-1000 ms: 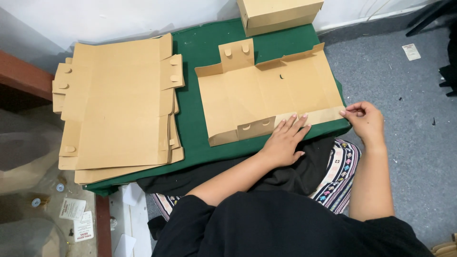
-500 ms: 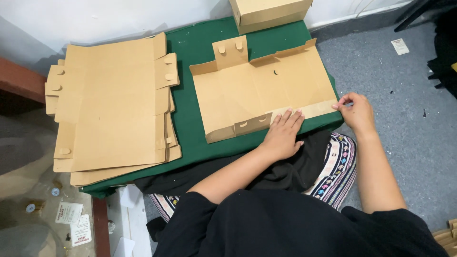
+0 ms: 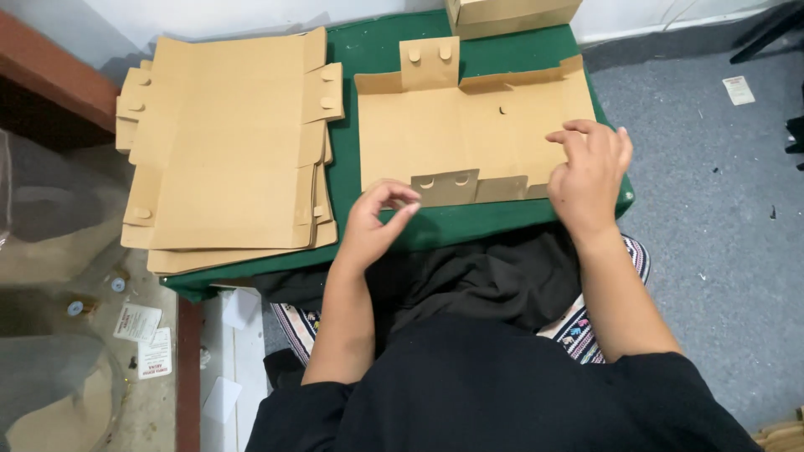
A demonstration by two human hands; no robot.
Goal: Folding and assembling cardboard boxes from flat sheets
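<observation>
A flat brown cardboard box blank [image 3: 456, 138] lies on a green-covered table [image 3: 377, 59], its near flaps folded up along the front edge. My left hand [image 3: 373, 222] hovers just in front of the blank's near left flap, fingers curled loosely and holding nothing. My right hand [image 3: 586, 172] rests over the blank's right near corner, fingers spread and bent, touching the cardboard. To the left sits a stack of unfolded cardboard blanks [image 3: 226, 151].
A folded cardboard box [image 3: 511, 15] stands at the table's far edge. Grey carpet [image 3: 712, 192] lies to the right with a small paper slip [image 3: 739, 89]. Plastic sheeting and paper scraps [image 3: 138, 331] lie on the floor at left. Dark cloth covers my lap.
My left hand lifted off the blank's near edge and moved left, fingers curling. My right hand moved from the right corner edge onto the blank. The near flap now stands folded up.
</observation>
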